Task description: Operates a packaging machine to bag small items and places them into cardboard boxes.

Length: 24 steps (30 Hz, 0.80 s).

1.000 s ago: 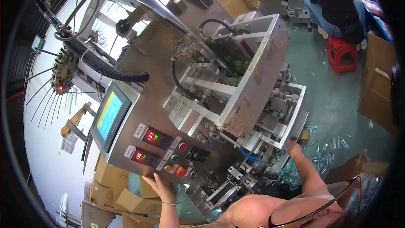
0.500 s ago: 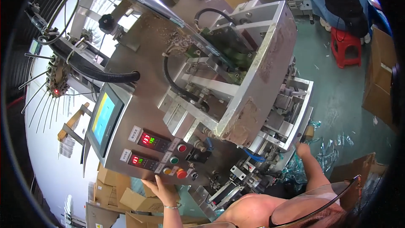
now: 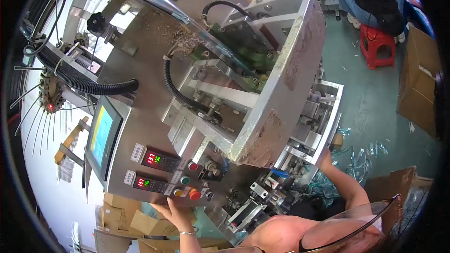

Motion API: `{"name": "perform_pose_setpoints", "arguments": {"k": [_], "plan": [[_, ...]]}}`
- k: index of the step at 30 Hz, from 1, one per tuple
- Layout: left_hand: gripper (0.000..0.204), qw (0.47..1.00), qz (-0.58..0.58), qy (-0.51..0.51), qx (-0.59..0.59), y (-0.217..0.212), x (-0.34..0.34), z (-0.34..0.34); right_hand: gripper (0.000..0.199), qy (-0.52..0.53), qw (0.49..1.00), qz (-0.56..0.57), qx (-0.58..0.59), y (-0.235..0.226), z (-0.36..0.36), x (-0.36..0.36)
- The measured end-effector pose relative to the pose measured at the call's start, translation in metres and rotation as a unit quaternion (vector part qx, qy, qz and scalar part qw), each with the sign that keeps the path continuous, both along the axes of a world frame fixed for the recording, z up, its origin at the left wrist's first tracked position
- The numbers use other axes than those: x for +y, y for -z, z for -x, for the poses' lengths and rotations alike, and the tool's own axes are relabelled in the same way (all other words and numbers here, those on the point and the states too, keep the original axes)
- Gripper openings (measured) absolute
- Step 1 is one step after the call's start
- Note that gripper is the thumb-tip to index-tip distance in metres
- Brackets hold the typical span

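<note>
The steel machine (image 3: 290, 98) stands before the person, likely heavy and stiff, best held by its bare edges. The left hand (image 3: 174, 216) has its grip spread loosely at the control panel's (image 3: 150, 122) lower edge, apparently holding nothing; the right hand (image 3: 325, 160) is by the metal frame's (image 3: 330, 129) near corner, fingers too obscured to tell its grip.

The left grip (image 3: 173, 214) touches the steel control panel (image 3: 157, 135).
</note>
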State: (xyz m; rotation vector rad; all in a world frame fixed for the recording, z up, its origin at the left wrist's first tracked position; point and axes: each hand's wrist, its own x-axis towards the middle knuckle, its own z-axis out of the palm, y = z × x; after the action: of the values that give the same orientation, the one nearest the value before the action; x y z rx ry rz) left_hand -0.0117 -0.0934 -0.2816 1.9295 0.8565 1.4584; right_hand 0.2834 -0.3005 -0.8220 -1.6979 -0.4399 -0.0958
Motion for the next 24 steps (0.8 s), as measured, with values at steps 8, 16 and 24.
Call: {"name": "perform_pose_setpoints", "arguments": {"k": [8,16,24], "plan": [[0.066,1.000,0.014,0.023,-0.001,0.002,0.004,0.002,0.017,0.127,0.938,-0.281,0.156,0.048,-0.007,0.006],[0.068,0.998,-0.023,-0.054,0.030,0.007,0.002,0.008,0.055,-0.035,0.891,0.453,0.024,-0.116,0.036,-0.124],[0.065,1.000,-0.001,-0.001,-0.002,0.008,0.007,0.007,0.040,-0.013,0.972,0.231,-0.049,-0.134,0.028,-0.047]]}}
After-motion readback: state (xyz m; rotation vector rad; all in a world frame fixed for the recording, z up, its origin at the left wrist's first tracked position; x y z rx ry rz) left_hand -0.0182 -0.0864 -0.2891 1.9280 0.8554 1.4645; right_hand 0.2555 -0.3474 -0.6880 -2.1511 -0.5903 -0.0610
